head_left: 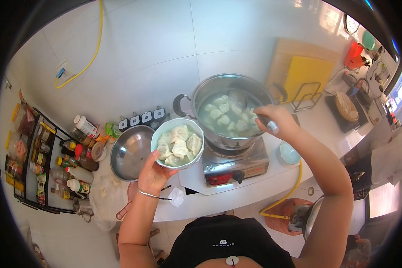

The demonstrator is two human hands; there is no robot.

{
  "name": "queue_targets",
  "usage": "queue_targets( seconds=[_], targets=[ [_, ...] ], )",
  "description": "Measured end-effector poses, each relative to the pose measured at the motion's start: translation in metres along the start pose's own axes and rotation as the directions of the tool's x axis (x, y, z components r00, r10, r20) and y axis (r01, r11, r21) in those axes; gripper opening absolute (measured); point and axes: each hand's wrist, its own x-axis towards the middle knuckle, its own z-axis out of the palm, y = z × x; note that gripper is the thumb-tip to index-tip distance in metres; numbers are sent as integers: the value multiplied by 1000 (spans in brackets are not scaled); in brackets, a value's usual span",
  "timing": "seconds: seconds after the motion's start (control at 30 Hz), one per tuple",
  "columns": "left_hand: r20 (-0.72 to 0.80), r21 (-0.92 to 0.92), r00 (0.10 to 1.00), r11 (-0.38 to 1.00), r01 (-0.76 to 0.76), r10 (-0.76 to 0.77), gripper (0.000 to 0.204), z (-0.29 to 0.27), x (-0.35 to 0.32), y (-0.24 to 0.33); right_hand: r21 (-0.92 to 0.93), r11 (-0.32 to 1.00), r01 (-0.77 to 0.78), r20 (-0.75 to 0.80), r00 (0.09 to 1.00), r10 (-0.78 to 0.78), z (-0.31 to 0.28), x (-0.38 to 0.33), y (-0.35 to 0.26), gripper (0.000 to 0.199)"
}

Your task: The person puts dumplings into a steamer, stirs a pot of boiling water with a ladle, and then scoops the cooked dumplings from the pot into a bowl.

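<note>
My left hand (148,178) grips a pale bowl (153,142) from below and the side, thumb against its wall. Several plump dumplings (179,148) fill this bowl, just left of a large steel pot (231,77). Cloudy water in the pot holds many more dumplings (223,119). Over the pot's right rim, my right hand (274,119) is closed round the handle of a metal ladle (237,99); the ladle's round head is partly sunk in the water near the far side. Beneath the pot is a portable gas stove (250,161).
Left of the bowl lies a steel pan (130,156), with bottles and jars (80,174) beyond. A small pale bowl (290,152) and a yellow hose (297,183) are right of the stove. A yellow cutting board (310,73) leans on the wall. A crumpled tissue (177,197) lies near the counter's front.
</note>
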Motion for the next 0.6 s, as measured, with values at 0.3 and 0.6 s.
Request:
queue_targets(
  seconds=[0.3,0.6],
  targets=[
    [20,12,1000,1000,0,-1,52,-6,1,2,725,382,-573,208,711,672,24,-11,-16,20],
    [21,15,1000,1000,6,-6,52,-6,0,4,836,137,-532,248,588,770,20,-12,-34,18]
  ],
)
